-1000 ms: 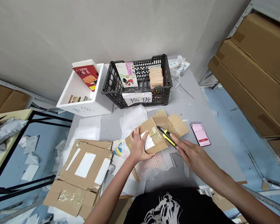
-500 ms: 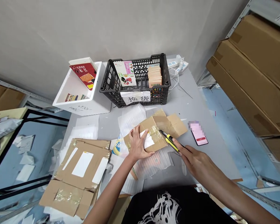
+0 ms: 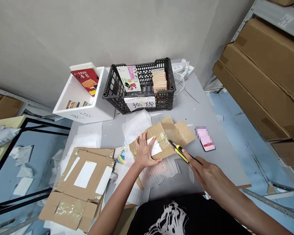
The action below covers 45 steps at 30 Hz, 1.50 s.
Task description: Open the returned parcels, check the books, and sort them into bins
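Observation:
A small taped cardboard parcel (image 3: pixel 163 138) with a white label lies on the grey table (image 3: pixel 203 111) in front of me. My left hand (image 3: pixel 142 152) presses down on its near left corner, fingers spread over the cardboard. My right hand (image 3: pixel 203 169) is closed round a yellow and black utility knife (image 3: pixel 178 150). The blade tip touches the parcel's near right edge, by the clear tape.
A black crate (image 3: pixel 139 86) with books and a white foam box (image 3: pixel 84 98) stand at the back. A phone (image 3: pixel 205 138) lies to the right. Flattened cardboard (image 3: pixel 80 182) and foam sheets (image 3: pixel 137 124) cover the left. Large cartons (image 3: pixel 264 75) fill the shelves on the right.
The knife has slid toward me along the parcel, from its taped top to the near right edge. My left hand has stayed on the parcel.

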### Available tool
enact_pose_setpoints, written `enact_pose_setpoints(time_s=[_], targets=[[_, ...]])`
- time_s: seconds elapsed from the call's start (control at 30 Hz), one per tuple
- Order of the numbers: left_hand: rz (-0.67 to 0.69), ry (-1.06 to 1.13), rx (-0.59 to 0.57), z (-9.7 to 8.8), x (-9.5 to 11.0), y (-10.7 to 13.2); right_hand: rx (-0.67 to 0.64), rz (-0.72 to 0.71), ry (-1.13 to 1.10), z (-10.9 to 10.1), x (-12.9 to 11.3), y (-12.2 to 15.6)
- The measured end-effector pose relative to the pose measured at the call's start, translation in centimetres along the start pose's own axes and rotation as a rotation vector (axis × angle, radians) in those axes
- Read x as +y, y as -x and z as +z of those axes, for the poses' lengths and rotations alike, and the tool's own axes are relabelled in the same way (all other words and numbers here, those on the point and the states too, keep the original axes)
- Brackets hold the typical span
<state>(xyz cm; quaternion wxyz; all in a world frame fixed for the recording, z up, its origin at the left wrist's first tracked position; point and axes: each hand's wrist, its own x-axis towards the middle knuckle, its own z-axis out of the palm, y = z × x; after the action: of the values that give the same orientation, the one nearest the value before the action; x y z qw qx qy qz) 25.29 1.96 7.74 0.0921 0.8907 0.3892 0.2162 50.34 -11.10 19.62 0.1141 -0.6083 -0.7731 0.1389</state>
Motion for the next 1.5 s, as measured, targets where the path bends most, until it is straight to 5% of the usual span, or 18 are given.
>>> enact_pose_setpoints(time_s=[0.43,0.67,0.93,1.07,1.2,1.33,1.4,1.5], targets=[[0.03,-0.071,-0.065,0.4,1.2,-1.2,0.058,0.105,-0.093,0.1,0.3,3.4],[0.087,-0.092,-0.127,0.6,3.1,-2.7,0.059,0.189,-0.147,-0.2,1.7,5.0],[-0.009,-0.112,-0.079,-0.8,3.2,-2.4,0.11,0.382,-0.354,-1.8,4.4,4.8],[-0.095,-0.109,-0.093,-2.2,3.0,-2.2,0.181,0.525,-0.545,2.6,7.2,-0.1],[-0.148,-0.177,-0.07,-5.4,2.6,-2.5,0.084,0.729,-0.567,9.1,9.1,-6.1],[-0.199,-0.26,-0.066,-9.0,2.8,-2.3,-0.006,0.835,-0.444,14.1,9.9,-9.2],[-0.241,-0.291,-0.105,-9.2,3.0,-1.8,-0.015,0.844,-0.389,15.9,10.1,-9.5],[-0.295,-0.312,-0.193,-7.1,3.2,-0.6,-0.016,0.851,-0.312,17.7,10.4,-9.1]])
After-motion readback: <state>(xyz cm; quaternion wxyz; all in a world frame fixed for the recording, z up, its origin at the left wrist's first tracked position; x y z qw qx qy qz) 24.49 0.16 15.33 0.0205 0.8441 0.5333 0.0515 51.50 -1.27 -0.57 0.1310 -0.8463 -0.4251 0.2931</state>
